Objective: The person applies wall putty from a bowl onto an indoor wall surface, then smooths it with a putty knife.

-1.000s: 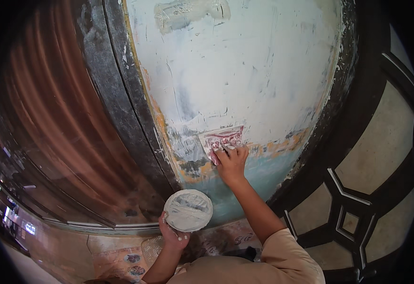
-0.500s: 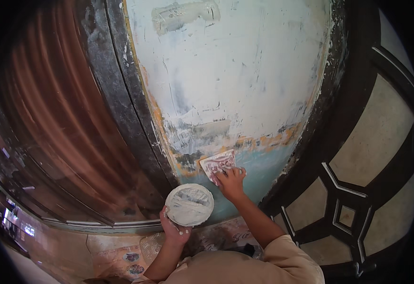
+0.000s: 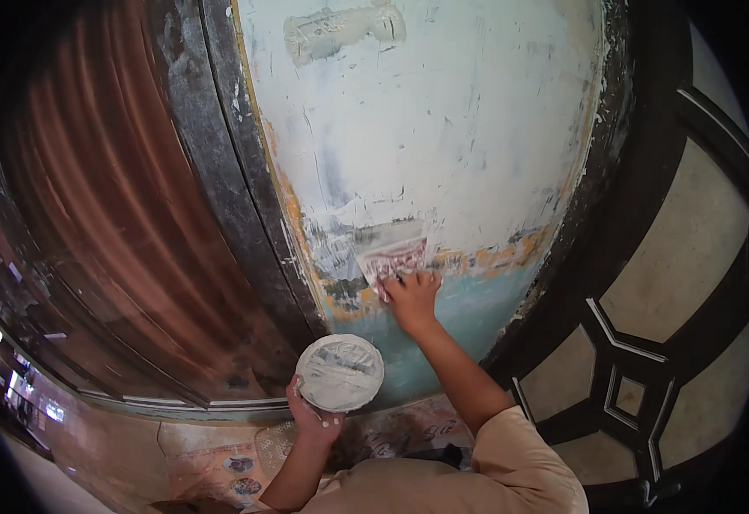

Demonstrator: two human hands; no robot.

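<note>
My right hand (image 3: 411, 296) presses a flat putty blade (image 3: 394, 258), smeared white and red, against the wall (image 3: 443, 128) where white filler meets a teal and orange band. My left hand (image 3: 313, 417) holds a round plate (image 3: 340, 372) coated with white putty, below and left of the blade and close to the wall's foot. A thick patch of fresh putty (image 3: 344, 30) sits high on the wall.
A dark metal frame (image 3: 220, 171) edges the wall on the left, beside a brown corrugated shutter (image 3: 100, 197). On the right stands a dark grille door with pale panels (image 3: 674, 257). Printed paper (image 3: 237, 467) lies on the floor by my knees.
My right hand and the blade slid down the wall and then back up a little. The left hand with the plate stayed about where it was.
</note>
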